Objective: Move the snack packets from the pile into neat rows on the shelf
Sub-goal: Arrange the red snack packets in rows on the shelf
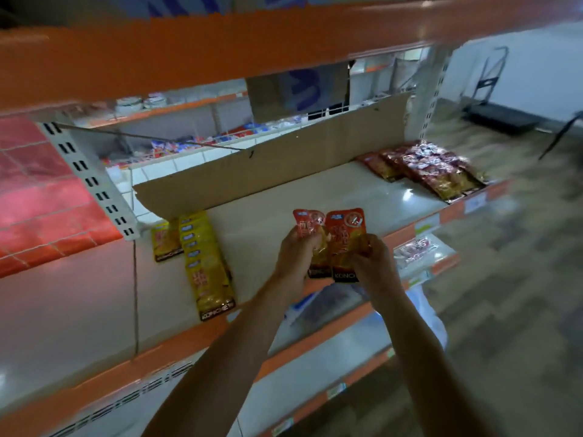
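Both hands are clenched on packets: the left hand (296,250) grips the left red packet (310,220) by its lower half, and the right hand (373,260) pinches the right red packet (346,227) the same way. The two packets are held upright and side by side, edges overlapping, just above the front of the shelf (347,190). Each has a black band at its foot reading "KONC", the rest hidden by fingers. The step in hand looks like carrying a pair across to start a new row. The next move would call for laying them flat and square to the shelf edge, beside the yellow row (206,263), whose front packet reads "KONCHEW" as far as the blur allows. A single yellow packet (165,239) lies just left of that row. Price tags on the orange shelf edge are too blurred to read. Well apart, at the far right end of the shelf, the pile (426,170) of red packets remains, so much of the job is left. Behind stands a cardboard sheet (271,162).
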